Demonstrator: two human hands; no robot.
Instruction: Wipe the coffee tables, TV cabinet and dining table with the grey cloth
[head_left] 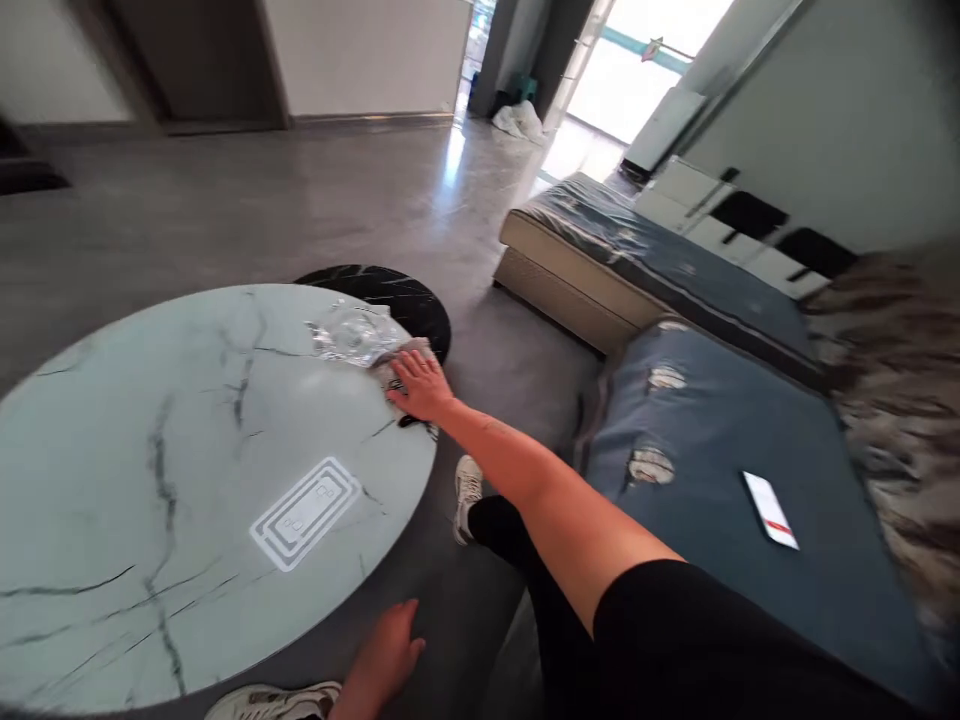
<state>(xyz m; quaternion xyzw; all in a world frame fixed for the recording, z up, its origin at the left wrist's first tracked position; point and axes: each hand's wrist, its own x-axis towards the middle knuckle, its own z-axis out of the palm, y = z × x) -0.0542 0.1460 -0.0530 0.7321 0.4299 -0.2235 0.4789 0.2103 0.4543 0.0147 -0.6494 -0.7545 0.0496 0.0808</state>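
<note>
Right hand (418,385) presses flat on grey rag (388,378), fingers spread wide, at the far rim of a pale veined marble bench (150,500); clear plastic wrap (356,335) lies crumpled on the bench, touching the rag and the hand's edge; left hand (384,655) hangs open and empty just below the near rim, fingers loosely apart, holding nothing; whether it touches the rim, I cannot tell; a black marble disc (394,295) sits partly behind and under the bench's far edge; a white outlined mark (304,512) shows on the bench top; a white sneaker (469,497) rests on the grey floor (225,200) just beyond the bench; a torn blue mattress (712,490) lies to the right, a phone (770,510) on it.
</note>
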